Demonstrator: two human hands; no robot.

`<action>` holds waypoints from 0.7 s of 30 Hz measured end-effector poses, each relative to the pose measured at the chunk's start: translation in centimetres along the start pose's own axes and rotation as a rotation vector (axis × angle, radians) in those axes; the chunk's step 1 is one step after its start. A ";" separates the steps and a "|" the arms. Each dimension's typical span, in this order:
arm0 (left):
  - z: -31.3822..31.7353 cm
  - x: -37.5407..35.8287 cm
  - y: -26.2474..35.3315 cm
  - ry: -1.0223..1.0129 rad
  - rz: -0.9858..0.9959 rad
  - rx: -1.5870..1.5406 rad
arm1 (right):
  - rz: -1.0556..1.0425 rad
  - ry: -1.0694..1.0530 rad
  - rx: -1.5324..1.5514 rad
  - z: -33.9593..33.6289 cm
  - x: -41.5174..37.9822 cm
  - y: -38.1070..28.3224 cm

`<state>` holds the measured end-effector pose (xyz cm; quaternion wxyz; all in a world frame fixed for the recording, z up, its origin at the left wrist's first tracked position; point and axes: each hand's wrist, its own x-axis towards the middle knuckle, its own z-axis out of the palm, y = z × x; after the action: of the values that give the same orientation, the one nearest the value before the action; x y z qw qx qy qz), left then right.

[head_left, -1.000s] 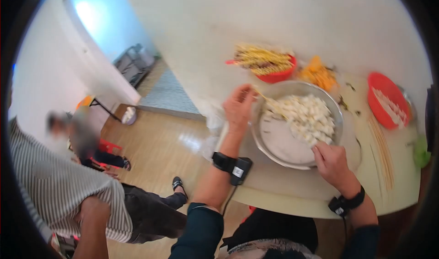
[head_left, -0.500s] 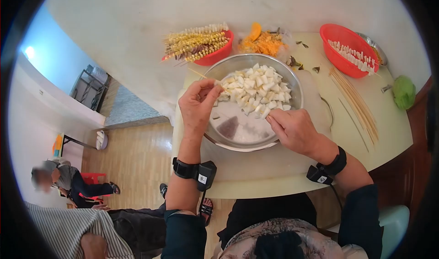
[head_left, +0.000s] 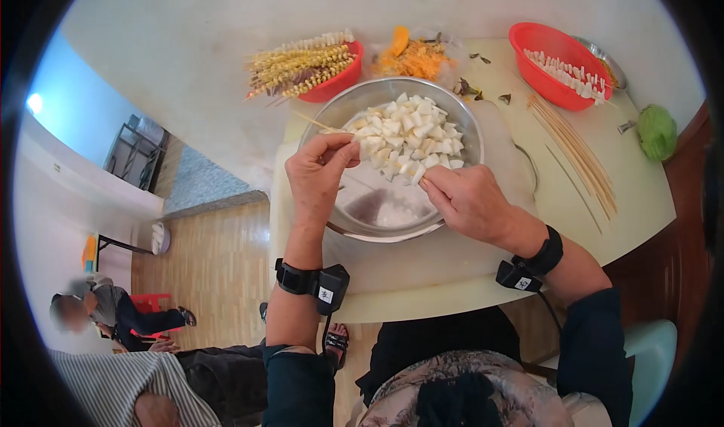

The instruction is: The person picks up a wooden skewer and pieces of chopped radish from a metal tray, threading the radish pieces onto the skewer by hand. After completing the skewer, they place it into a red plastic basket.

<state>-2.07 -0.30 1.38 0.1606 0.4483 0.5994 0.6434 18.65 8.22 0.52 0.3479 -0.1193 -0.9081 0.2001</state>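
A steel bowl [head_left: 392, 237] stands in front of me, with a heap of white cut chunks [head_left: 413, 129] along its far side. My left hand [head_left: 320, 177] is closed at the bowl's left rim, pinching a thin wooden skewer [head_left: 308, 118] that slants up and left past the rim. The skewer's other end is hidden by the fingers and chunks. My right hand [head_left: 477, 202] reaches over the right rim, thumb and fingers pinched on a white chunk at the near edge of the heap.
Filled skewers lie in a red basin [head_left: 332, 88] at the back left and another red basin [head_left: 539, 65] at the back right. Orange shreds [head_left: 422, 59] lie between them. Bare skewers [head_left: 573, 156] and a green vegetable [head_left: 656, 133] are right. Two people are at the left.
The whole view has shifted slightly, with the table and bowl now a little further left and up. Both hands keep nearly the same place at the bowl and the same pinched grips.
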 end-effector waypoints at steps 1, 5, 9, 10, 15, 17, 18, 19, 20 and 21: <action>0.0 0.0 0.0 -0.003 -0.003 0.005 | 0.005 0.001 -0.001 0.0 0.0 0.0; 0.0 0.0 -0.1 -0.020 0.005 0.003 | -0.005 0.014 -0.008 0.4 -0.2 0.3; -0.4 0.2 -0.1 -0.032 -0.005 0.013 | 0.018 -0.002 -0.010 0.3 0.0 0.0; -0.7 0.4 0.1 -0.061 0.010 0.021 | 0.014 0.000 -0.006 0.4 0.1 0.1; -2.6 1.6 1.1 0.042 0.020 0.046 | 0.227 0.164 0.227 0.1 0.7 1.1; -3.4 3.0 0.7 -0.049 -0.073 0.273 | 0.224 0.201 0.272 0.4 0.8 1.7; -3.6 3.6 0.5 -0.144 -0.173 0.496 | 0.228 0.234 0.318 0.6 0.8 1.9; -3.6 4.1 0.1 -0.135 -0.176 0.496 | 0.222 0.228 0.320 0.5 0.8 1.9; -3.5 4.6 -0.3 -0.217 -0.061 0.641 | 0.228 0.229 0.323 0.5 0.8 2.0; -3.3 5.0 -0.6 -0.303 0.058 0.785 | 0.236 0.234 0.326 0.5 0.7 1.9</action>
<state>-7.57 1.49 3.13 0.0460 0.5817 0.7558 0.2972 17.94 10.08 -0.23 0.4395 -0.1894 -0.7971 0.3681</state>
